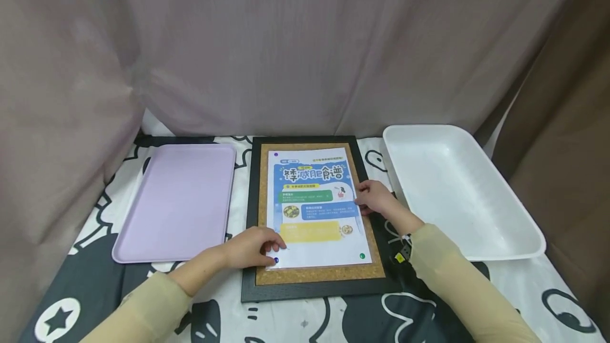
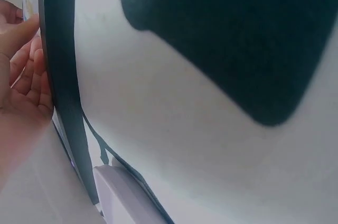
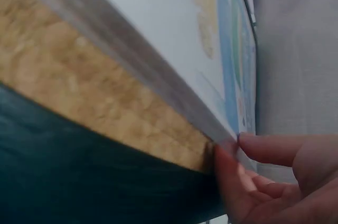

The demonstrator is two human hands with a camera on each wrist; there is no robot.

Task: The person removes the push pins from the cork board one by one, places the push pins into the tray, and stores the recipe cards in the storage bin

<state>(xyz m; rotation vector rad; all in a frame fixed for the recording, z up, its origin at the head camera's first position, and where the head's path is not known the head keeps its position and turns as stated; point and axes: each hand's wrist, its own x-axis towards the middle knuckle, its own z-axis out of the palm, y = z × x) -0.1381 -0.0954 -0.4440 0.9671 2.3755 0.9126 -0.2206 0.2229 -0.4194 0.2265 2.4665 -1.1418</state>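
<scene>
Cartoon-print cloth (image 1: 286, 322) in black and white lies spread beneath everything, and from where I stand the black-framed corkboard (image 1: 333, 274) lies flat near its middle. Closest to the person, two pale yellowish sleeves (image 1: 462, 285) come in from either side of the corkboard's near edge.

At the corkboard's near left corner, the person's left hand (image 1: 248, 248) reaches over the frame with its fingers bent above the sheet. Its thumb is right beside a dark blue pushpin (image 1: 276, 260); I can't tell whether those fingers pinch anything. Near the corkboard's opposite near corner, a green pushpin (image 1: 362, 256) sits on the paper.

A dark device (image 1: 405, 250) with a yellow tag is on the other wrist, just off the corkboard's right side. Farther up that side, the right hand (image 1: 376, 197) pinches the edge of the diet-recipe poster (image 1: 312, 213) between thumb and fingers, thumb on the printed face. That poster lies on the cork, inside the frame, its Chinese title towards the corkboard's far edge. By the corkboard's far left corner, a purple pushpin (image 1: 276, 154) marks the poster's corner.

Left of the corkboard is a lilac tray (image 1: 176, 205); right of it, a deep white basin (image 1: 472, 195). Beyond the corkboard's far edge hang grey-brown curtains (image 1: 286, 46).
</scene>
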